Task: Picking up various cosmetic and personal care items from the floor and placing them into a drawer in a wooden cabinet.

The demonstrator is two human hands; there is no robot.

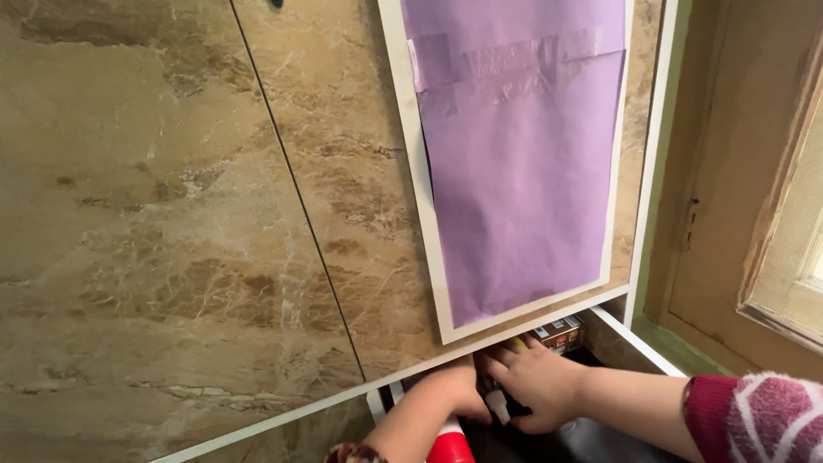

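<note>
Both of my hands reach into a low recess (600,321) under the edge of a marble-patterned wall. My left hand (453,393) goes in with its fingers hidden beneath the white edge strip. My right hand (542,386), in a pink and white knitted sleeve (759,420), lies with fingers spread over dark items inside. A small white piece (498,406) sits by its thumb. A red and white object (451,447) is right below my left wrist. Small printed boxes (559,333) and something yellow (515,344) lie just past my right fingers.
A sheet of purple paper (523,171), taped across its top, covers a white-framed panel (413,171) on the brown marble tiles (171,214). A wooden door or window frame (754,214) stands at the right, with a green strip along its base.
</note>
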